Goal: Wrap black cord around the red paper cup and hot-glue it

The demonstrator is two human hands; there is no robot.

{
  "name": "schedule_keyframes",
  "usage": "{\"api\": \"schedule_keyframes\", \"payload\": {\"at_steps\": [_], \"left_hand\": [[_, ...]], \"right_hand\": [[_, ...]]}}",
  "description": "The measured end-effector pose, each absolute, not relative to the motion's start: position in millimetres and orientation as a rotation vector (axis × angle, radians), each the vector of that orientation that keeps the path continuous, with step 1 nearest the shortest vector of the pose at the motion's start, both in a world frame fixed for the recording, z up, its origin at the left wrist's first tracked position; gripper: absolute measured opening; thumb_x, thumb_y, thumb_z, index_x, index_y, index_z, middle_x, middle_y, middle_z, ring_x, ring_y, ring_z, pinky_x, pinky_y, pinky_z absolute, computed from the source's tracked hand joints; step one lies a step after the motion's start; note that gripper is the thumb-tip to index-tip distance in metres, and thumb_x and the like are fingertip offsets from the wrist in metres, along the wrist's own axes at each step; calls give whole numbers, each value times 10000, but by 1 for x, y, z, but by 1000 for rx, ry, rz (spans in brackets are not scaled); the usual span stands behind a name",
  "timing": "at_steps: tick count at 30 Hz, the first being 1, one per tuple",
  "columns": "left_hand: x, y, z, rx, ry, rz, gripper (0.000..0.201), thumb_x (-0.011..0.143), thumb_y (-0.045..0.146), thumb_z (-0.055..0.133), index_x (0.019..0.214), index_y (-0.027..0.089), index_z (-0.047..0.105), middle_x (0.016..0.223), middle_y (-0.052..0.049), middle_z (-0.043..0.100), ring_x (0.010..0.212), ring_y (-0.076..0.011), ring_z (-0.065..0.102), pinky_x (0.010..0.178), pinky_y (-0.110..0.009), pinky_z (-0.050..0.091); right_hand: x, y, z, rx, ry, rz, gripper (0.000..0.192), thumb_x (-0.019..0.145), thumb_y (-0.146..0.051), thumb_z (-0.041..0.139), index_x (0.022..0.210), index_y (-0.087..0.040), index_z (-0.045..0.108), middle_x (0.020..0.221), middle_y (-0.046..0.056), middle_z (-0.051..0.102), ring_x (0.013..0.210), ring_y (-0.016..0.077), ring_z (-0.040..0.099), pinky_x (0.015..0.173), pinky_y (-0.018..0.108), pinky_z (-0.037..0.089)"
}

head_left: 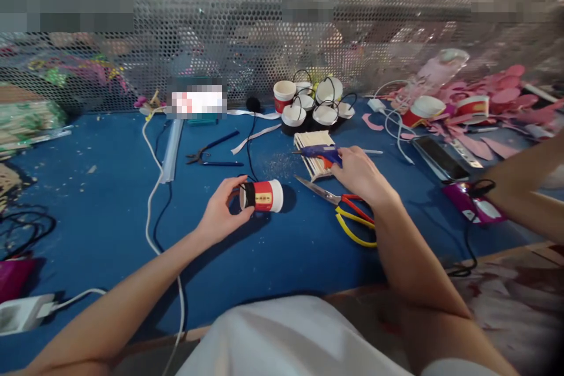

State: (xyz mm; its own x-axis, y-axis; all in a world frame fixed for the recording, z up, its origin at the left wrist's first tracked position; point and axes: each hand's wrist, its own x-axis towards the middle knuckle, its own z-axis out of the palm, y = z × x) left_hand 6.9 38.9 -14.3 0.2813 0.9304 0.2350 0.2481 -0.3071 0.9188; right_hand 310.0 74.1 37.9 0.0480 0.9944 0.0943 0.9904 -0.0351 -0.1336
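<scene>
My left hand (pixel 227 211) grips a red and white paper cup (pixel 264 195) that lies on its side, its base end toward my palm. Black cord is wrapped round that end, and a loose strand of black cord (pixel 249 153) runs from it up to a dark ball of cord (pixel 253 104). My right hand (pixel 359 171) is closed round a blue glue gun (pixel 324 154) with an orange trigger. The gun's nozzle points left, over a small rack of pale sticks (pixel 314 171). Scissors (pixel 335 197) with red and yellow handles lie just below my right hand.
Blue-handled pliers (pixel 214 150) and clear glue sticks (pixel 171 153) lie to the left, near a white cable (pixel 152 205). Several cups with black cord handles (pixel 326 114) stand at the back by a perforated metal screen (pixel 247 29). Pink pieces (pixel 497 94), a phone (pixel 440 157) and another person's arm (pixel 520 182) are at right.
</scene>
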Motion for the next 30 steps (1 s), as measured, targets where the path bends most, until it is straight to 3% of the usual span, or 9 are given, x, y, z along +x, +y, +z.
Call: {"api": "schedule_keyframes", "payload": {"at_steps": [8,16,19,25,30], "left_hand": [[5,36,-22,1765,1060,1106,563,693,142,634,1227,218,473,1151,-85,481,1098,-215,535,960,-414,473],[3,36,-23,1824,1035,1106,608,686,122,642,1258,214,455,1172,-93,484,1109,-225,525,972,-427,460],[3,37,-23,1828,999,1125,613,691,125,646,1266,209,450,1159,-95,488,1105,-221,526,965,-414,465],[1,39,-20,1842,971,1124,627,692,118,648,1278,225,451,1162,-94,486,1101,-219,526,951,-394,471],[-2,42,-19,1844,950,1104,657,698,116,653,1304,243,434,1178,-98,486,1102,-223,523,928,-389,481]], "right_hand": [[319,74,20,-2081,-2050,7,263,768,-288,522,923,-104,629,909,147,594,943,276,558,815,396,453],[315,69,29,-2049,-1521,284,467,665,-281,646,1092,-121,542,930,119,650,782,238,610,683,369,472],[303,60,35,-1748,-1513,525,382,688,-301,661,1035,-167,576,954,81,663,780,205,615,675,336,488],[260,34,40,-1632,-1705,772,226,706,-392,669,775,-182,620,719,32,662,672,190,616,628,326,498],[245,22,34,-1495,-1853,759,225,734,-328,656,899,-208,560,739,8,645,646,161,609,606,280,494]]}}
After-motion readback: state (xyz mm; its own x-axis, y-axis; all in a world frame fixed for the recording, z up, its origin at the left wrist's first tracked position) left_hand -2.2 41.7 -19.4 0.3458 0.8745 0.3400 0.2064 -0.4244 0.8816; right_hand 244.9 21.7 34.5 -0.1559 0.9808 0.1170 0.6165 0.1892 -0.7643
